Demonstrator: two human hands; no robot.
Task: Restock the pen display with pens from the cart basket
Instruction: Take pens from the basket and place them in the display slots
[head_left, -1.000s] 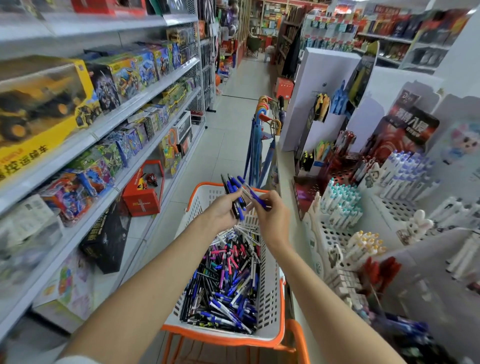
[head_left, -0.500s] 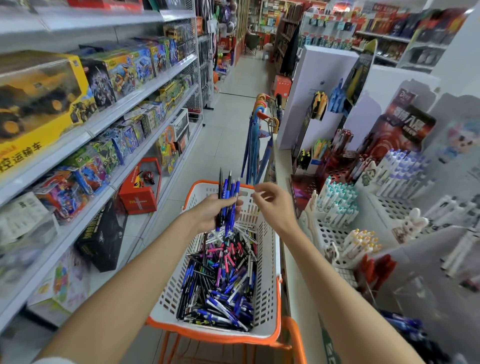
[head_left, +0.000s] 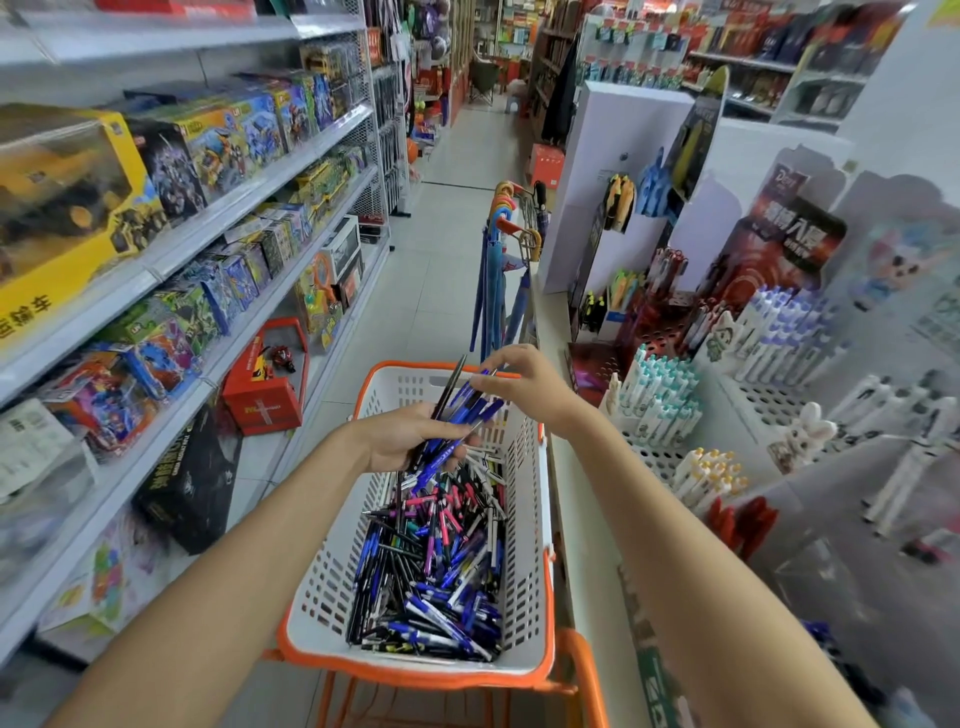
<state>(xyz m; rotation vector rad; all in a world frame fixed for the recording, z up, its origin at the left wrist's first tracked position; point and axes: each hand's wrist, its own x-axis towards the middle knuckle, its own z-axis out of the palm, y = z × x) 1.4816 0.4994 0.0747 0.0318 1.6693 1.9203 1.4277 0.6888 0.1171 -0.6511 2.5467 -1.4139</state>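
1. Tilting over to the right, the bundle of blue pens (head_left: 467, 410) no longer stands upright as it did half a second ago; the left hand (head_left: 400, 441) grips it round its lower half, fingers curled, low over the far end of the cart basket (head_left: 332, 571).
2. The right hand (head_left: 530, 384), which was apart from the bundle a moment ago, has come onto it, and its fingertips pinch the upper ends of the pens (how many I cannot tell).
3. I judge the hands are evening up or picking from the bundle, so no pen has reached the pen display (head_left: 753, 410) yet.
4. Most of the stock is in the basket as loose pens (head_left: 436, 571), blue, black and pink, heaped along its floor.
5. The display stands on a pale counter (head_left: 582, 519) just right of the basket; its perforated white tiers hold teal-capped pens (head_left: 660, 395) and yellow-capped pens (head_left: 711, 473), with open holes between the groups.
6. The room is a shop aisle (tiled floor (head_left: 441, 260) running ahead), with shelves of boxed toys (head_left: 156, 260) on the left and hanging umbrellas (head_left: 498, 270) beyond the basket.
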